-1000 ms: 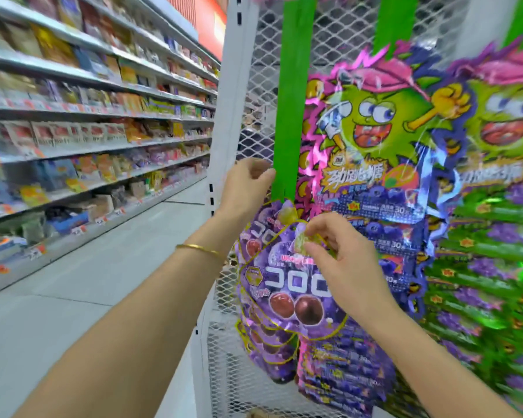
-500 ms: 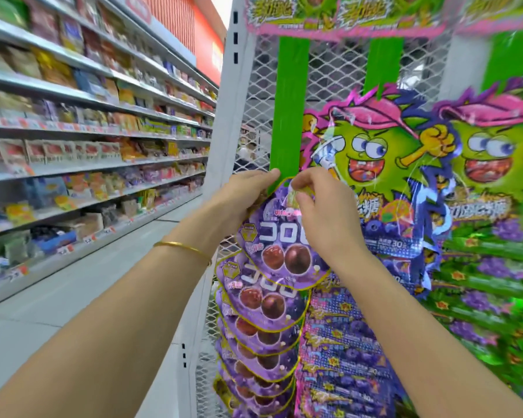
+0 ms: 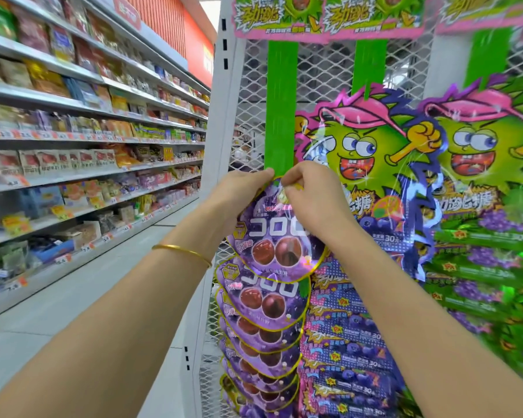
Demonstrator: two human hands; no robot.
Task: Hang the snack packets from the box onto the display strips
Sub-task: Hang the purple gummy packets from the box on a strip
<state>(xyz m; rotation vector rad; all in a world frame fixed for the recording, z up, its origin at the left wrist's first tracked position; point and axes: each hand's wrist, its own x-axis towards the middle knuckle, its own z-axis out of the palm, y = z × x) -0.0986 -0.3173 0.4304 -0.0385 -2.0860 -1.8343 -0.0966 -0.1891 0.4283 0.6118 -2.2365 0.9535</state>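
Purple packet [image 3: 272,236] pinched by hands [image 3: 239,191] [image 3: 311,197] at green strip [image 3: 280,116].

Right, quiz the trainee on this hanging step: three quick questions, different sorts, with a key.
1. True or false: the left grip wears a thin gold bangle at its wrist.
2. The left grip and right grip hold the top of the round purple foil grape-gummy packet at which green plastic display strip? A. leftmost strip B. middle C. rightmost
3. Fill in: the hung packets directly below it are ____ in colour.
Key: 1 true; 2 A; 3 purple.
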